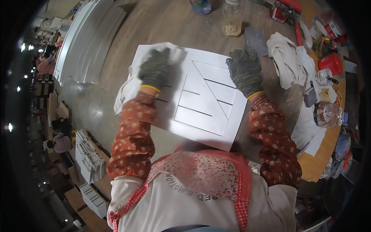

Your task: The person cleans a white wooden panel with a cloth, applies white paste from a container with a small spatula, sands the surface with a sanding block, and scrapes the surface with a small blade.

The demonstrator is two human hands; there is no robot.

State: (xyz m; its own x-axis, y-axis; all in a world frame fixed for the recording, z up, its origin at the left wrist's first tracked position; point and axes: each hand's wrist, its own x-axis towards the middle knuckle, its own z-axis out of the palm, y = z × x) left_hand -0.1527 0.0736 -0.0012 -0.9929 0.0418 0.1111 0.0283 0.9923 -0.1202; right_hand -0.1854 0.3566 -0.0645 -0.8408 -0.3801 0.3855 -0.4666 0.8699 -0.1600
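A white panel (199, 124) with dark grooves and a diagonal brace lies at a slant on the table in front of me. My left hand (154, 69), in a dark grey-green glove with a yellow cuff, is on the panel's far left part. It grips a white cloth (176, 53), slightly blurred, against the surface; more white fabric hangs over the left edge. At the far right corner, my right hand (245, 72), gloved alike, holds the panel's edge. Its fingers are bent over that corner and the thumb side is partly hidden.
Long white boards (89, 38) are stacked at the far left. A glass jar (232, 23) and a blue-labelled bottle (200, 5) stand beyond the panel. On the right lie a grey sanding sheet (256, 40), a crumpled rag (284, 58), a red container (331, 63) and a clear jar (327, 114).
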